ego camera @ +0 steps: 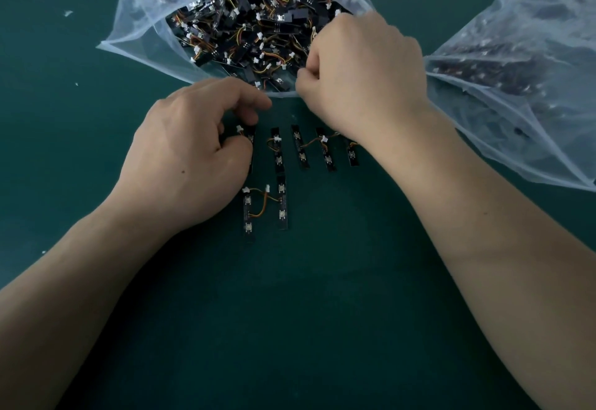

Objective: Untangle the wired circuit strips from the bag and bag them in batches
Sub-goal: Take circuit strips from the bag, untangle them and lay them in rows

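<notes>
Pinching one black wired circuit strip (pixel 251 137), left hand (pixel 190 155) grip may drag wire-snagged neighbouring strips (pixel 301 148); right hand (pixel 367 80) curls at clear plastic bag (pixel 142 22), hold unclear.

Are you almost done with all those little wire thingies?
Not nearly. Done: about seven strips lie untangled in rows on the table. In hand: the left hand pinches the leftmost strip, while the right hand works at the open bag. Left: a big tangled pile fills that bag, and the laid-out strips are not bagged yet.
</notes>
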Tool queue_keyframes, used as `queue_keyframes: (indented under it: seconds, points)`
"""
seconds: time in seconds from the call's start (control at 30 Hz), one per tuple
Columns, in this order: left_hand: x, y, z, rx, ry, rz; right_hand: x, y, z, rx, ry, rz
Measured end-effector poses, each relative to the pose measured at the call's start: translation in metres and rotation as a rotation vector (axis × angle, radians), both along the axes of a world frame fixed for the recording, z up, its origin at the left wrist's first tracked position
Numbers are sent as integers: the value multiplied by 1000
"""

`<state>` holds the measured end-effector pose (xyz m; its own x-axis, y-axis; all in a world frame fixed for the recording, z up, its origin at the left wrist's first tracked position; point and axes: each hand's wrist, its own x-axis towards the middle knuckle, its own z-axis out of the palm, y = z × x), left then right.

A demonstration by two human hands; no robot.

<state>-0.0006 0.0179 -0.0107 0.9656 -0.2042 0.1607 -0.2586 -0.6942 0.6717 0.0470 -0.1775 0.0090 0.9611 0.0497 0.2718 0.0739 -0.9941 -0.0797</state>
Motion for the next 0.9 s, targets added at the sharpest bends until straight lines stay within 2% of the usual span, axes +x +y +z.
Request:
queue_keyframes:
  seconds: [0.13,0.37,0.6,0.73,0.9]
  points:
    - [0,-1,1,-5,2,2,1,3,5,-45,-27,-5]
    - [0,-1,-1,-3,6,-4,7,2,4,55,34,17]
    - [-1,-1,0,-16,12,4,3,11,9,-64,-51,-29]
    - [-1,-1,0,-19,16,-2,3,1,10,31,-72,-41]
    - [0,0,0,-13,15,-3,-7,-19,15,332,10,-19]
